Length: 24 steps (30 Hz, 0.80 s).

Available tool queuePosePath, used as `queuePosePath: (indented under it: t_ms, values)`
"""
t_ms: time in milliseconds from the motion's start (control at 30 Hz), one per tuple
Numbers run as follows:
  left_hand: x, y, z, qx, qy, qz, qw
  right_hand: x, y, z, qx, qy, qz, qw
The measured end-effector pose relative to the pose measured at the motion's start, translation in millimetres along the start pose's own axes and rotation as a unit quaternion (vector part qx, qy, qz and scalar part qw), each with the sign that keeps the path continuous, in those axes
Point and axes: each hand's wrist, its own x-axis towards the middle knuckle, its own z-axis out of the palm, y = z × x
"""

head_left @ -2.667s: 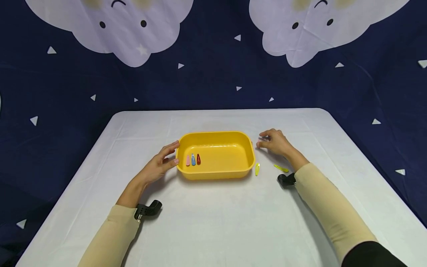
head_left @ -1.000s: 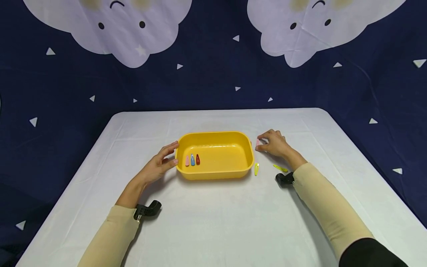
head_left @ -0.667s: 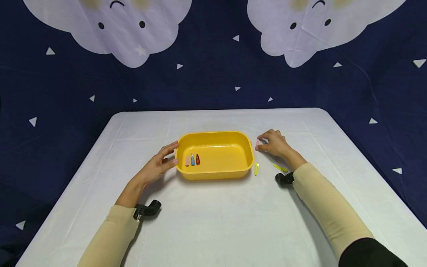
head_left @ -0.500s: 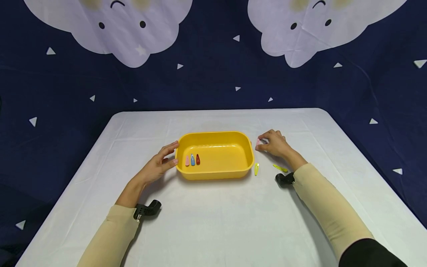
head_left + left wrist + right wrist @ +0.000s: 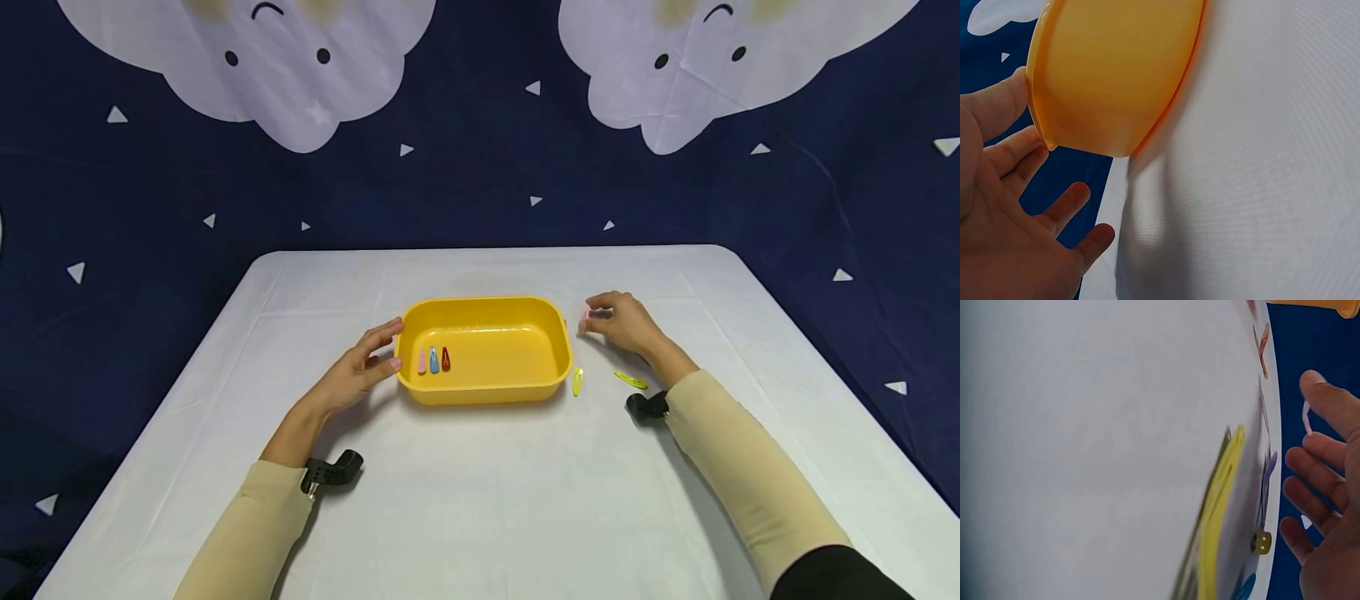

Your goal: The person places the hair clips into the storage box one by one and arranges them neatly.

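Head view showed the right hand (image 5: 626,324) pinching a pink clip (image 5: 584,317) between thumb and forefinger, just beside the yellow tray (image 5: 483,396). The left hand (image 5: 352,372) rested with fingers spread against the tray's opposite end (a light touch probably sufficed to steady it). Something so slim seemed best held by the fingertips alone, firmly enough not to slip or twist.

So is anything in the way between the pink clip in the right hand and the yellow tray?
Just the yellow tray's right wall, which the pink clip probably must clear. Nothing else visible stands between them; one yellow clip lies by the tray's near right corner.
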Motion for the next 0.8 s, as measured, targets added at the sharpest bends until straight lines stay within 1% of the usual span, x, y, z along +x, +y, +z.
queuePosePath:
  t_ms: [100, 367, 600, 800]
  values:
    - [-0.6, 0.4, 0.1, 0.000, -0.001, -0.002, 1.0000, -2.2, -1, -3, 0.000, 0.004, -0.005, 1.0000]
    - [-1.9, 1.2, -0.2, 0.001, 0.001, -0.002, 1.0000, -9.0, -12, -13, 0.000, 0.015, -0.014, 0.9998]
    - [-1.2, -0.1, -0.2, 0.004, -0.002, -0.005, 1.0000, -19.9, -24, -24, -0.002, 0.020, -0.030, 0.9993]
    - [-1.2, 0.8, -0.3, 0.006, -0.001, -0.005, 1.0000, -29.2, -34, -34, 0.006, 0.024, -0.028, 0.9993]
